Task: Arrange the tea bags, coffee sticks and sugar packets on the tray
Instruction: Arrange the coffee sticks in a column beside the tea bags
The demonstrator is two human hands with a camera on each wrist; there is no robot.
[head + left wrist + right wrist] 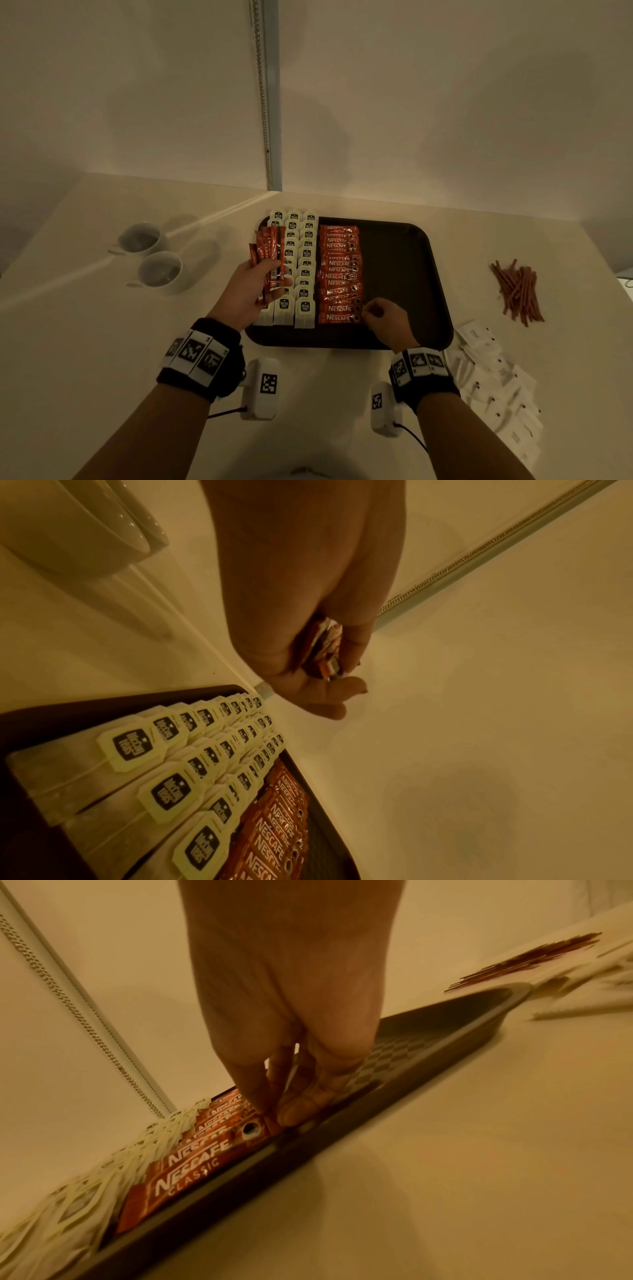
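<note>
Both hands work over the tray (404,246): from the head view, the left hand (255,291) clutches a bunch of spare coffee sticks (269,260) above the tea bags (294,260), already set in three rows. Sugar packets (493,387) lie untouched on the table.

Left wrist: fingers wrap the bundle.

Right wrist: the right hand (291,1047) pinches, apparently, the end of the nearest laid stick (192,1161).
</note>
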